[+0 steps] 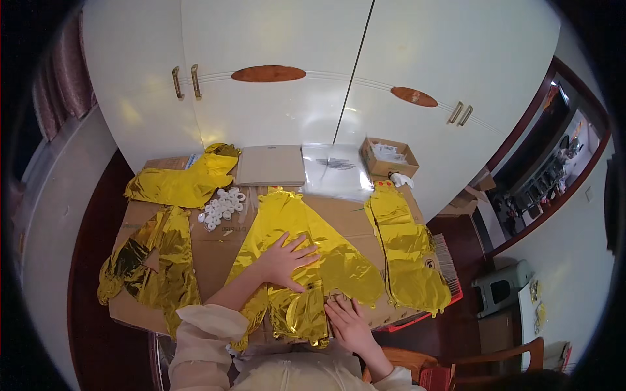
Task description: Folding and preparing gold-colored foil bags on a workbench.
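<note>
A flat, shiny gold foil piece (297, 218), which looks like an uninflated foil balloon, lies across the middle of the cardboard-covered table. My left hand (287, 262) presses on it with fingers spread. Lower and to the right, my right hand (347, 320) rests flat at the foil's near edge, its fingers stretched out. Between the hands and my body the foil is folded and crumpled. More gold foil pieces lie around: a crumpled one (173, 251) at the left, a bunched one (182, 186) at the far left, and a flat stack (407, 251) at the right.
Small white rings (222, 207) are heaped left of the middle foil. Behind it lie a grey-brown cardboard stack (270, 165) and clear plastic bags (336, 171). A small carton (389, 156) holds white packets. White cabinets (261, 39) border the far side; a wooden chair (502, 355) stands at lower right.
</note>
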{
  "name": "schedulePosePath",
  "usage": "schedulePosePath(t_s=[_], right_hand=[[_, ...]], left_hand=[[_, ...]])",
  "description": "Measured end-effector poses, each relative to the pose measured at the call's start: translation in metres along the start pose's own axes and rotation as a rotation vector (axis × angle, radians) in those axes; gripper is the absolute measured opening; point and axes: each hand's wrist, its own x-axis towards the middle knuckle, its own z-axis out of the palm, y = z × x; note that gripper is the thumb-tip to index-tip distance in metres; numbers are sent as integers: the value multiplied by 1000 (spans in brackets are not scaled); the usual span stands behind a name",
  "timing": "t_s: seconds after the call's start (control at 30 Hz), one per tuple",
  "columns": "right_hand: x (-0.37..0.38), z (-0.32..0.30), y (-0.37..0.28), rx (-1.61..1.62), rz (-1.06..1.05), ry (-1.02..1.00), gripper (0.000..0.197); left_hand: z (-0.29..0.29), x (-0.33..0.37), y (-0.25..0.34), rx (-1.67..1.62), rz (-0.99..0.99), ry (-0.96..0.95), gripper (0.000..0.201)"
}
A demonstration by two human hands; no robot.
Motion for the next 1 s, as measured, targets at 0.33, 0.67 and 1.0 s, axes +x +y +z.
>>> schedulePosePath(t_s=[0.33, 0.67, 1.0], right_hand=[[4, -1, 5, 51, -36, 5, 49], [8, 8, 6, -38, -85, -16, 46], [12, 6, 6, -19, -106, -22, 44]], left_hand=[[1, 2, 3, -8, 3, 31, 99], [-1, 1, 2, 6, -8, 3, 98], [2, 1, 0, 33, 10, 25, 99]])
